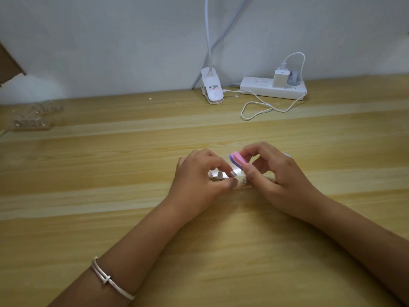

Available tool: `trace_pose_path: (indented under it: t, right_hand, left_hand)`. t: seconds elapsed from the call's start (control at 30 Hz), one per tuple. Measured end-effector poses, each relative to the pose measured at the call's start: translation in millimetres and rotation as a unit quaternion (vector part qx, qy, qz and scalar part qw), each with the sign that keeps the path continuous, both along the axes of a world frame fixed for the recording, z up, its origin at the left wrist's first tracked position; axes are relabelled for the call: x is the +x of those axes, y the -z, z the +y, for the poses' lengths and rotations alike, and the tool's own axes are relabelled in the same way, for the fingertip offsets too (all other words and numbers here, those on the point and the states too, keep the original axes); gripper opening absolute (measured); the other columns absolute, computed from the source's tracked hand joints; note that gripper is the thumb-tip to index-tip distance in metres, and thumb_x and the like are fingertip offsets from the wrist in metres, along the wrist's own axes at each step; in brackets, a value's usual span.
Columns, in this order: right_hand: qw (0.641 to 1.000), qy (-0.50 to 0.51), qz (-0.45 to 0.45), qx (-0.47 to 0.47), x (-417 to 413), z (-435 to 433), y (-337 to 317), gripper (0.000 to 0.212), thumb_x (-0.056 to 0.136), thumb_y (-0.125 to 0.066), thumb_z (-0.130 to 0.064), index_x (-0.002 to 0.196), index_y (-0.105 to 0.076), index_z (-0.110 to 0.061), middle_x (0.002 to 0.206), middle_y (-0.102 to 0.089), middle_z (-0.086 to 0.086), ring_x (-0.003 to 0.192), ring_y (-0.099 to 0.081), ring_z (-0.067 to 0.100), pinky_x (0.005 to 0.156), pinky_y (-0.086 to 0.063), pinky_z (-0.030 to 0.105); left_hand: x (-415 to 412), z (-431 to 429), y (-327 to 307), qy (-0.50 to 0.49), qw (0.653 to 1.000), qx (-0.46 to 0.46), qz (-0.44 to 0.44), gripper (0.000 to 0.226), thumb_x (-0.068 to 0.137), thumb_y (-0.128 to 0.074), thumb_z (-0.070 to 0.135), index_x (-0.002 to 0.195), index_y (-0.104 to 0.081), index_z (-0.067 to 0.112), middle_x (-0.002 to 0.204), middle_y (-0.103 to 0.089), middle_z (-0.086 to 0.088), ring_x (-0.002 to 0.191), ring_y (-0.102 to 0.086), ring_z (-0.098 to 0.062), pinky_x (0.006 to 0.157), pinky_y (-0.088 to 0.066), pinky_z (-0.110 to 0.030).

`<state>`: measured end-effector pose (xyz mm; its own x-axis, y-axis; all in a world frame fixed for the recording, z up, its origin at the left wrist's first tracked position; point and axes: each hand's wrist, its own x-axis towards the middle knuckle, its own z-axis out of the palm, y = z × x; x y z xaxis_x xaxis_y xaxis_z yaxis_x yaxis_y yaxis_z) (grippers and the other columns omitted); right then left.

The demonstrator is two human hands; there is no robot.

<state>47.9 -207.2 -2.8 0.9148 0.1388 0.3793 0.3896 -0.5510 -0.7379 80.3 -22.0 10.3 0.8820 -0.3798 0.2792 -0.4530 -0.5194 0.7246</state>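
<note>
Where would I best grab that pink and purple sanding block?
Pinch the pink and purple block near its middle, thumb against fingers, coming from the right as the right hand does; that probably leaves its rounded end free above the clear nail strip.

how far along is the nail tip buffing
Mid-job. The right hand pinches the pink-purple buffer over the clear tip strip, which the left hand holds steady. Nothing shows which tips are finished; the spare strips far left may be waiting or done.
</note>
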Motion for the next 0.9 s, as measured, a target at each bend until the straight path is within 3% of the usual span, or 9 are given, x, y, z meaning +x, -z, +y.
trace_pose_path:
  t: [0.1,0.2,0.3,0.37,0.5,0.6,0.7,0.8,0.9]
  right_hand:
    - [1.0,0.005,0.003,-0.004,-0.6,1.5,-1.2,0.013,0.099,-0.063,-0.014,0.112,-0.065,-0.013,0.103,-0.064,-0.008,0.081,-0.066,0.013,0.072,-0.053,0.032]
    - [1.0,0.009,0.011,0.003,-1.6,3.1,-3.1,0.014,0.099,-0.061,-0.019,0.111,-0.065,-0.012,0.102,-0.065,-0.01,0.08,-0.065,0.012,0.071,-0.053,0.028]
    - [0.998,0.013,0.027,0.059,-3.1,3.0,-6.6,0.021,0.099,-0.059,-0.034,0.109,-0.065,-0.017,0.101,-0.067,-0.01,0.08,-0.067,0.007,0.072,-0.053,0.025]
    - [0.993,0.035,0.033,0.108,-2.5,1.1,-9.2,0.02,0.097,-0.061,-0.041,0.106,-0.065,-0.025,0.097,-0.067,-0.012,0.083,-0.064,0.001,0.076,-0.053,0.025]
    - [0.987,0.076,0.034,0.134,0.3,-3.8,-11.6,0.025,0.09,-0.057,-0.043,0.106,-0.065,-0.026,0.095,-0.067,-0.013,0.086,-0.061,0.004,0.085,-0.053,0.045]
    - [0.989,0.069,0.017,0.128,1.0,-5.4,-9.2,0.017,0.091,-0.057,-0.039,0.104,-0.065,-0.031,0.093,-0.067,-0.019,0.086,-0.061,0.0,0.08,-0.052,0.03]
    - [0.994,0.052,-0.027,0.096,-1.3,-4.9,-7.3,0.013,0.094,-0.058,-0.031,0.105,-0.064,-0.03,0.095,-0.066,-0.023,0.086,-0.062,0.002,0.073,-0.048,0.017]
    - [0.99,0.015,-0.138,0.008,-5.7,-3.1,-5.8,0.016,0.098,-0.06,-0.012,0.113,-0.064,-0.012,0.105,-0.064,-0.005,0.09,-0.062,0.015,0.079,-0.052,0.032]
    - [0.977,-0.046,-0.206,-0.031,-9.9,-1.7,-3.3,0.02,0.102,-0.055,-0.007,0.12,-0.062,-0.011,0.111,-0.062,0.003,0.095,-0.062,0.018,0.083,-0.051,0.033]
  left_hand:
    - [-1.8,-2.6,1.6,-0.007,0.999,0.026,-0.043,0.01,0.07,-0.08,0.027,0.075,-0.074,0.033,0.085,-0.063,0.01,0.089,-0.054,-0.012,0.089,-0.038,-0.045]
    - [-5.5,-4.1,3.2,0.0,0.98,0.087,-0.176,0.009,0.072,-0.08,0.021,0.075,-0.075,0.028,0.088,-0.066,0.009,0.088,-0.055,-0.016,0.08,-0.034,-0.037]
    - [-10.8,-1.4,-0.5,-0.008,0.969,0.041,-0.244,0.007,0.072,-0.079,0.019,0.074,-0.074,0.023,0.09,-0.07,0.01,0.084,-0.059,-0.016,0.077,-0.038,-0.035]
    - [-10.6,6.5,-4.7,-0.019,0.976,-0.02,-0.216,0.007,0.073,-0.078,0.017,0.074,-0.072,0.021,0.082,-0.069,0.014,0.073,-0.055,-0.012,0.073,-0.041,-0.031]
    - [-1.8,23.3,-8.6,-0.042,0.988,-0.125,-0.082,0.01,0.076,-0.08,0.009,0.075,-0.073,0.017,0.072,-0.067,0.019,0.062,-0.048,-0.009,0.063,-0.039,-0.023]
    - [2.6,27.3,-8.6,-0.03,0.984,-0.174,-0.032,0.006,0.079,-0.078,0.007,0.078,-0.074,0.011,0.08,-0.074,0.005,0.065,-0.058,-0.017,0.063,-0.046,-0.026]
    - [0.1,24.8,-6.3,0.0,0.984,-0.175,-0.033,0.007,0.079,-0.078,0.005,0.079,-0.074,0.01,0.08,-0.074,0.003,0.063,-0.058,-0.019,0.061,-0.046,-0.021]
    - [-3.2,20.0,-4.1,0.025,0.986,-0.156,-0.048,0.01,0.077,-0.08,0.007,0.082,-0.077,0.015,0.082,-0.074,0.011,0.066,-0.052,-0.008,0.066,-0.043,-0.021]
    - [-3.1,18.2,-2.8,0.042,0.988,-0.135,-0.054,0.009,0.08,-0.078,0.014,0.088,-0.079,0.018,0.086,-0.073,0.009,0.08,-0.056,-0.01,0.071,-0.043,-0.029]
